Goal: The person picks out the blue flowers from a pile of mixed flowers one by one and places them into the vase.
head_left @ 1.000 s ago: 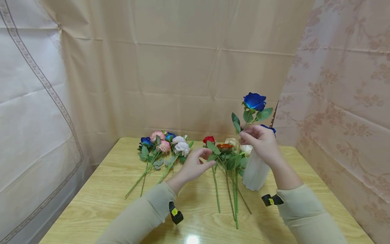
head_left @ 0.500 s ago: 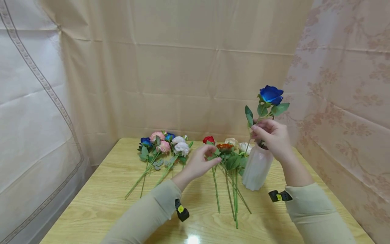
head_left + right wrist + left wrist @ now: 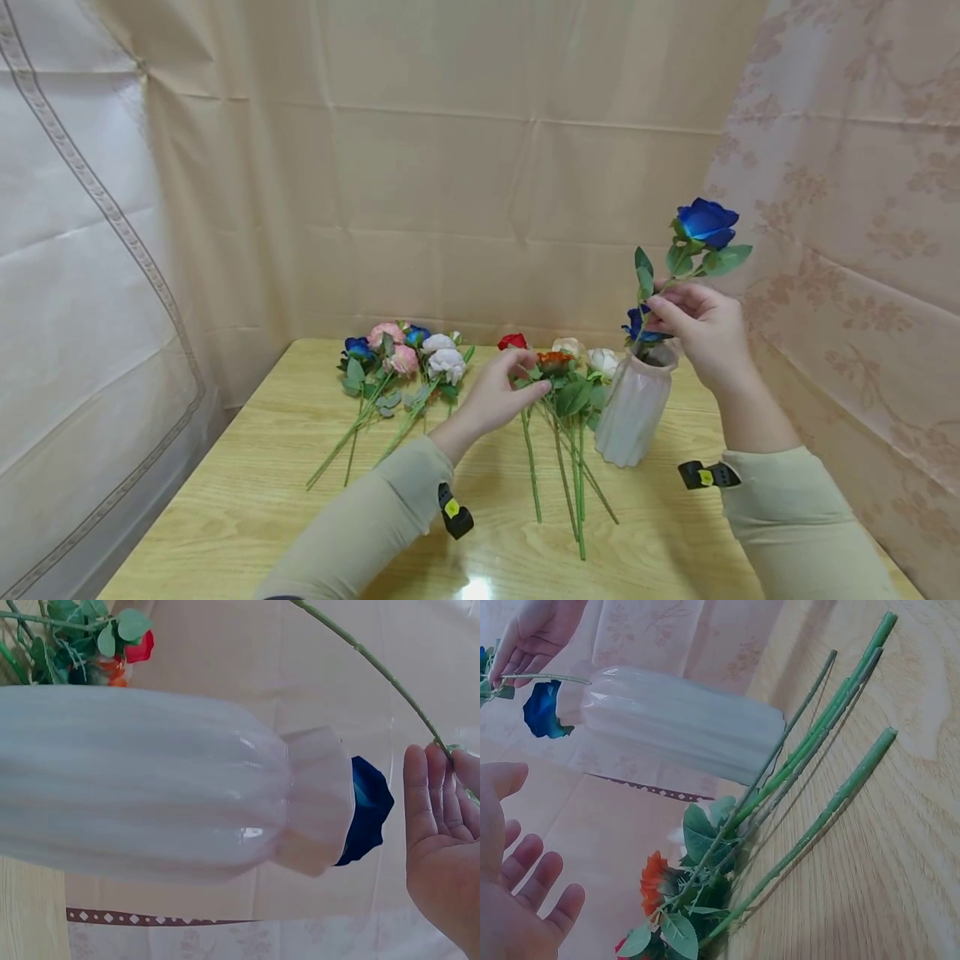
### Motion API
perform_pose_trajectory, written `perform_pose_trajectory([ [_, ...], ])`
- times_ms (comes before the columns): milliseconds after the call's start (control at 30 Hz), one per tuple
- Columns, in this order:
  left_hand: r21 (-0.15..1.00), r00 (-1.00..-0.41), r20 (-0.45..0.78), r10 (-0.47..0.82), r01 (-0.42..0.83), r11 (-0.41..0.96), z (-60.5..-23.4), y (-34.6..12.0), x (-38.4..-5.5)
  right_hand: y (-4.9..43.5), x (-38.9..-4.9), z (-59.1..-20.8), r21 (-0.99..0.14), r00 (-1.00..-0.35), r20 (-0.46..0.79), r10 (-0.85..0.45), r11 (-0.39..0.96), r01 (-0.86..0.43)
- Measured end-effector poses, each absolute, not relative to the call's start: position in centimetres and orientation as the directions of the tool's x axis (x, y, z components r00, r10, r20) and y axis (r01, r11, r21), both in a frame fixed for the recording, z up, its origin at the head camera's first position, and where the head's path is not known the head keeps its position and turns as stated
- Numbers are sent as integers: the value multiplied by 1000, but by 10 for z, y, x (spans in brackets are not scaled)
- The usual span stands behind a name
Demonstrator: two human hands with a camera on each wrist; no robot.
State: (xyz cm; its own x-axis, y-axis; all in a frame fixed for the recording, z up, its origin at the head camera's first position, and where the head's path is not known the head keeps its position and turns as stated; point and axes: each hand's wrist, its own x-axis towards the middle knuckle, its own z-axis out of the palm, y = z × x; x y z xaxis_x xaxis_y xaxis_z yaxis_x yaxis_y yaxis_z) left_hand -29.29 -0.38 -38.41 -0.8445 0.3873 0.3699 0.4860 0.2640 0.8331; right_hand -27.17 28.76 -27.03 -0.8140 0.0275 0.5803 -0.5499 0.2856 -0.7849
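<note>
Above the vase's mouth, on the person's right, the upper blue rose stands higher and farther right than one second ago, when it was left of the white fluted vase. The right hand pinches its stem between thumb and fingers, just below the leaves, so the bloom rises above the fingertips and leans right. A second blue rose, mostly covered by that hand earlier, now shows at the vase's rim, just below the pinching fingers; its stem is hidden inside the vase. Where the held stem ends is hard to make out: the head view loses it near the rim, and the right wrist view cuts it off at the top edge. The left hand has shifted slightly right; its fingers are relaxed and parted, holding nothing, near the red rose and the orange flower. It partly hides their leaves in the head view, well apart from the held rose. The vase stands upright on the wooden table, below the right hand.
</note>
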Motion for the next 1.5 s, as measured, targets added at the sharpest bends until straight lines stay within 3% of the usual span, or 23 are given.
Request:
perform_pose_trajectory([
  [567,826,-840,386,381,499,263,-375,9,-298,312,-274,-260,-803,-821,560,111,319,-504],
  [900,823,-824,412,389,520,229,-367,19,-300,326,-274,-251,-844,-829,536,160,124,-522],
  [1500,818,-811,436,390,538,204,-351,29,-298,345,-272,-229,-847,-824,530,200,186,-499],
])
